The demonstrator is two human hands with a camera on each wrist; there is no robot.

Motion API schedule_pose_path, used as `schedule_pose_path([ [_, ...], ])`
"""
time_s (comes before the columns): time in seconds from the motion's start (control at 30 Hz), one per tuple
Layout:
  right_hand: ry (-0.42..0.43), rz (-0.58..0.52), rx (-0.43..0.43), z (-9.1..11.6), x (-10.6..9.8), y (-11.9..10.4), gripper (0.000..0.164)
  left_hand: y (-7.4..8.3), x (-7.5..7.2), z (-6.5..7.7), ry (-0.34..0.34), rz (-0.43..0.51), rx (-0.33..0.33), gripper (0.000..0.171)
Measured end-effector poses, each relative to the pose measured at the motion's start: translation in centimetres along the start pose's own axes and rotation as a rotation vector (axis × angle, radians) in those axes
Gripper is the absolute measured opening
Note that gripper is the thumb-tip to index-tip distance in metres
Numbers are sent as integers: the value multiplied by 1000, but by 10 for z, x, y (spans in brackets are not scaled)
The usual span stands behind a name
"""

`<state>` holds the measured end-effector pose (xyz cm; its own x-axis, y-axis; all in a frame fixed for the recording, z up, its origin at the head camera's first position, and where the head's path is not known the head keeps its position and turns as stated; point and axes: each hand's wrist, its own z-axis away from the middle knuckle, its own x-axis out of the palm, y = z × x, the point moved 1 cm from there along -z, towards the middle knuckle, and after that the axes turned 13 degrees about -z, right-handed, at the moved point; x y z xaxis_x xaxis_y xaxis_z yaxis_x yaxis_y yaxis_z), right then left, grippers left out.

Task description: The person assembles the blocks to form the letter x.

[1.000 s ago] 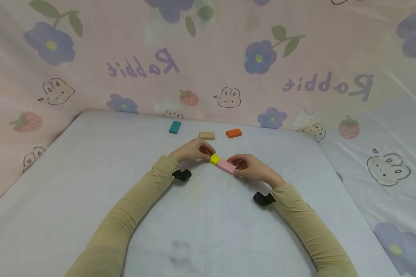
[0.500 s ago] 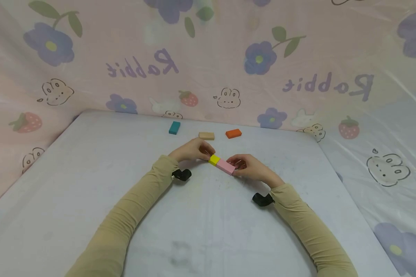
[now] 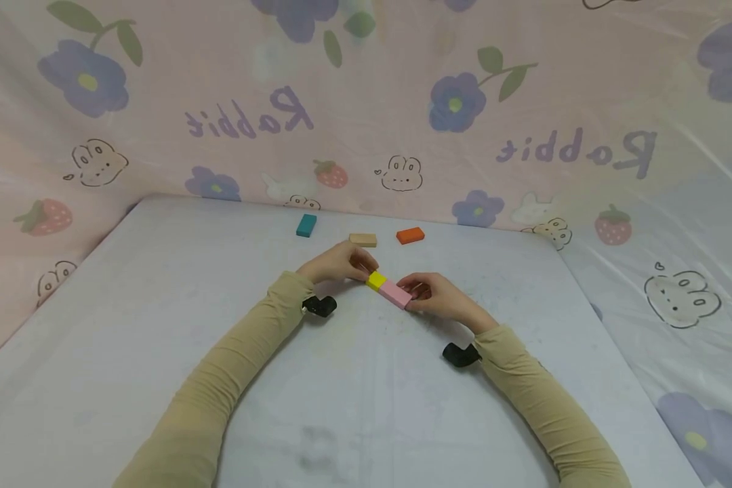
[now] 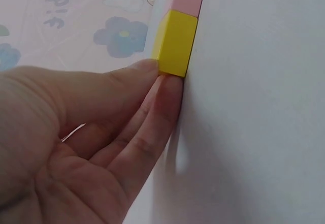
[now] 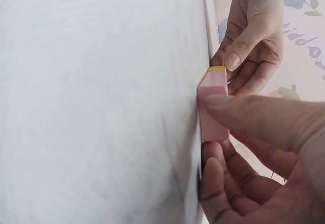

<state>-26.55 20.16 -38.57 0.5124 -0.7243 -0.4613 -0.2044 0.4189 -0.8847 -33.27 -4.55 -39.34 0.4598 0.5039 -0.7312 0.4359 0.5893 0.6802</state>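
A yellow block (image 3: 376, 280) and a pink block (image 3: 395, 295) lie end to end on the white table, touching in one line. My left hand (image 3: 343, 263) pinches the outer end of the yellow one; in the left wrist view its thumb tip is at the block's side edge and a fingertip lies against the end face. At the other end, my right hand (image 3: 442, 298) holds the pink block. The right wrist view shows that thumb (image 5: 223, 109) across the pink block's end, with the fingers bent below and behind it. From there only a thin strip of yellow shows.
Farther back on the white table (image 3: 341, 407) lie a teal block (image 3: 306, 226), a plain wood block (image 3: 364, 240) and an orange block (image 3: 411, 236). A patterned rabbit-and-flower curtain (image 3: 366, 102) rises behind the table. Black wrist cameras hang below both cuffs.
The right hand and the pink block have shifted very slightly left and toward me. The left hand keeps nearly the same place, and the two blocks stay joined end to end.
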Motion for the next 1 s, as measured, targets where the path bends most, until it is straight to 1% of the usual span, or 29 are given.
schedule_pose_path([
  [0.17,1,16,2,-1,1,-2,43,0,-1,-1,5,-2,5,28],
  [0.4,6,15,8,-4,1,1,44,1,-1,-1,11,30,-7,28],
  [0.63,-1,6,15,-4,2,1,46,1,-1,1,12,24,-13,28],
  [1.0,4,22,33,-3,4,1,47,-1,2,0,15,3,4,27],
])
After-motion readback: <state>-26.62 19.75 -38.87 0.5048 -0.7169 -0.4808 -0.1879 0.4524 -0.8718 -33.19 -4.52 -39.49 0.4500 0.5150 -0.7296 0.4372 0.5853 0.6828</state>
